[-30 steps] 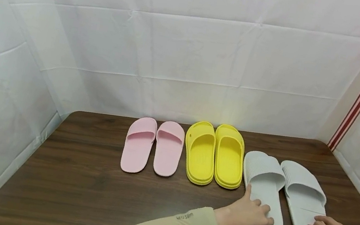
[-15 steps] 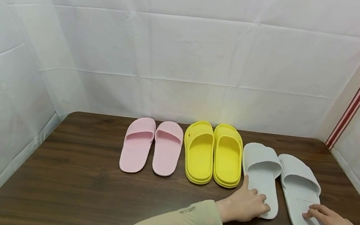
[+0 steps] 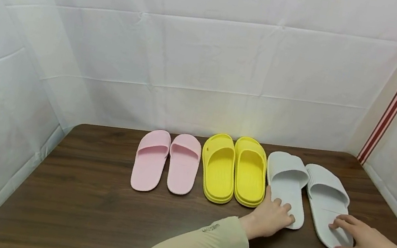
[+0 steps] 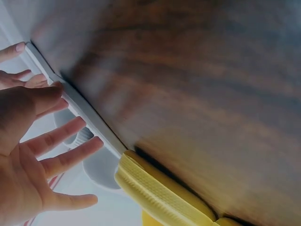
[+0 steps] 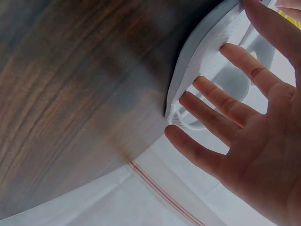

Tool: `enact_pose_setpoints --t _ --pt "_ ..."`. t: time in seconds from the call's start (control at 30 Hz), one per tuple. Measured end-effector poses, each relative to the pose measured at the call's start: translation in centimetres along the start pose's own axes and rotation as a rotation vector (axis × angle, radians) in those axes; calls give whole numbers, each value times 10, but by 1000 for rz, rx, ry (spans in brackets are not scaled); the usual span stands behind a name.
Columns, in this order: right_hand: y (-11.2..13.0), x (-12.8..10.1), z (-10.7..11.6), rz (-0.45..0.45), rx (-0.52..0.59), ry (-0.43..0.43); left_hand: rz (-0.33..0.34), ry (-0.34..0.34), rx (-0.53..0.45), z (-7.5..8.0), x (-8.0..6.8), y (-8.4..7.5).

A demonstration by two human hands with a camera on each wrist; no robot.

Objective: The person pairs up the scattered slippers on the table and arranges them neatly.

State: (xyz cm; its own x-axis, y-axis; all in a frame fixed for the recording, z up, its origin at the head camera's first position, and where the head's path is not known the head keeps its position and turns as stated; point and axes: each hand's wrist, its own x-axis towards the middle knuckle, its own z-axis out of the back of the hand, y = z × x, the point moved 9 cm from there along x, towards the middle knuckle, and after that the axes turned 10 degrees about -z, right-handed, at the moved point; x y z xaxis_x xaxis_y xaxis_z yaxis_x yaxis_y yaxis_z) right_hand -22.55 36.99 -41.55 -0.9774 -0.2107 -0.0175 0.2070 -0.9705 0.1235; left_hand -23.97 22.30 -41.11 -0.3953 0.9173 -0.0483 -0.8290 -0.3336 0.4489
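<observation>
Since a second ago, both white slippers [image 3: 306, 189] pushed back beside yellow pair [image 3: 234, 169], nearly level; left hand [image 3: 272, 214] and right hand [image 3: 356, 236] flat, fingers spread, pressing heels; alignment judged nearly done.

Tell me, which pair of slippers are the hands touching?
The white slippers, the pair farthest right on the table. The left hand rests on one heel and the right hand on the other. The yellow slippers and pink slippers lie untouched.

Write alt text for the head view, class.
A person's left hand and right hand press flat on two white slippers, beside yellow slippers and pink slippers, on a dark wooden table.
</observation>
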Motion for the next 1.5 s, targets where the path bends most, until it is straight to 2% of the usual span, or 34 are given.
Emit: enact_pose_setpoints --t 0.5,0.6,0.8,1.07,1.3,1.5 --pt "-2 20 2 16 -11 -17 88 50 -47 -3 4 9" --pt "-4 24 2 0 1 1 103 91 -34 -2 4 8" --pt "-7 34 1 -2 23 17 120 224 -5 -8 4 3" --pt "-12 48 -2 4 21 23 148 324 -41 -20 4 5" --pt "-20 58 -5 -65 47 81 164 349 -62 -22 5 7" --pt "-25 64 -4 -65 62 75 173 360 -78 -22 7 7"
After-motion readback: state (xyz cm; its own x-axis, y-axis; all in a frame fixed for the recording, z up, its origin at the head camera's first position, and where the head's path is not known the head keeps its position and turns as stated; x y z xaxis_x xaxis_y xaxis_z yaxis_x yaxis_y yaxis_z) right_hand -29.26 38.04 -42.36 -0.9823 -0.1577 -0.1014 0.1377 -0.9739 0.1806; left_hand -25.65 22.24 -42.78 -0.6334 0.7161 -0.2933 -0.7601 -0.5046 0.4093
